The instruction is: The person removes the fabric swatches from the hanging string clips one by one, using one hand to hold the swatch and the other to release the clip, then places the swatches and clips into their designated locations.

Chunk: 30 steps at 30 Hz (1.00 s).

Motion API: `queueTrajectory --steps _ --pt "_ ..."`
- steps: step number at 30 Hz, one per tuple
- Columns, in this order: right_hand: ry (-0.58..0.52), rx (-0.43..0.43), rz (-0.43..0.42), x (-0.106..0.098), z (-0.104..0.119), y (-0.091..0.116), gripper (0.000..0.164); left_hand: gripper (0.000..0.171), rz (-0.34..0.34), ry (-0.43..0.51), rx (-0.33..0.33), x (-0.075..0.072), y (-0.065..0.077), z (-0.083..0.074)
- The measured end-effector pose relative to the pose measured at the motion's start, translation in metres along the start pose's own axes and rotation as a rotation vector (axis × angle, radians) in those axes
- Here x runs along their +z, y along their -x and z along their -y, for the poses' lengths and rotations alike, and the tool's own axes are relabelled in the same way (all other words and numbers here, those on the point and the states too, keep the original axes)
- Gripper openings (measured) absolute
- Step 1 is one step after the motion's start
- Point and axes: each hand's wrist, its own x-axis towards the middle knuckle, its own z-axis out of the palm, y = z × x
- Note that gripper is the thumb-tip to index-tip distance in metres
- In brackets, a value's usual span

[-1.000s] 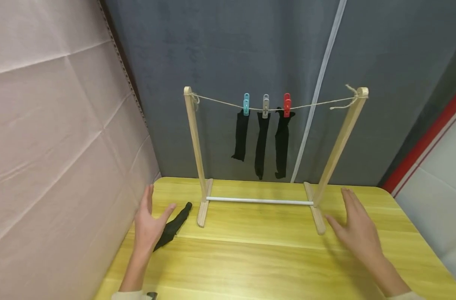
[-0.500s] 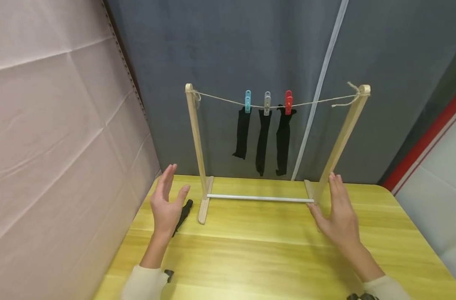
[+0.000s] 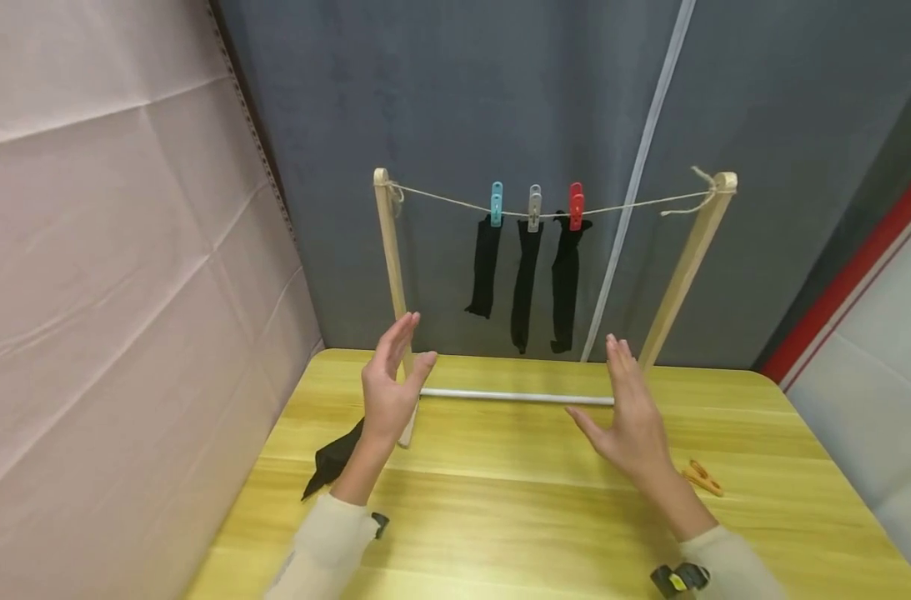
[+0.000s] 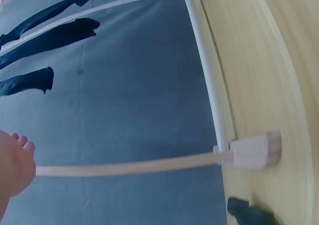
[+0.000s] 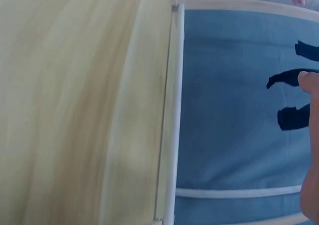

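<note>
Both hands hover over the table, holding nothing. In the head view my left hand [image 3: 387, 387] overlaps the rack's left post [image 3: 390, 246], fingers up and thumb spread. My right hand [image 3: 628, 417] has a similar pose, in front of the right post [image 3: 683, 271]. Between the posts runs a string [image 3: 440, 197], from which three narrow black sock-like cloths hang. A blue clothespin [image 3: 496, 204] clips the left cloth [image 3: 485, 271], a grey clothespin [image 3: 533, 208] the middle cloth [image 3: 526, 287], and a red clothespin [image 3: 576, 207] the right cloth [image 3: 565, 292].
Another black cloth [image 3: 333, 457] lies on the wooden table [image 3: 500, 517], partly behind my left forearm. An orange clothespin [image 3: 701, 478] lies beside my right forearm. The rack's white crossbar [image 3: 515, 397] runs low between its feet. A pale wall [image 3: 140, 333] closes the left side.
My hands have come closer together, the left moving rightward and the right moving leftward. The orange clothespin has come into sight beside the right forearm. The hanging cloths stay in place.
</note>
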Motion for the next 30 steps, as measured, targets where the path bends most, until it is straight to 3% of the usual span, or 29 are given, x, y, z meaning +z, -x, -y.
queueTrajectory --steps 9,16,21,30 --pt "-0.058 -0.045 -0.029 0.008 0.013 -0.033 0.100 0.060 0.077 0.134 -0.179 0.034 -0.018 0.023" --pt "-0.061 -0.111 -0.061 0.013 0.022 -0.079 0.097 0.065 0.108 0.227 -0.214 0.059 -0.042 0.040" --pt "-0.079 -0.167 -0.085 0.013 0.031 -0.107 0.097 0.062 0.131 0.193 -0.236 0.070 -0.050 0.046" --pt "-0.059 -0.244 -0.160 0.007 0.049 -0.154 0.102 0.052 0.114 0.130 -0.259 0.079 -0.058 0.053"
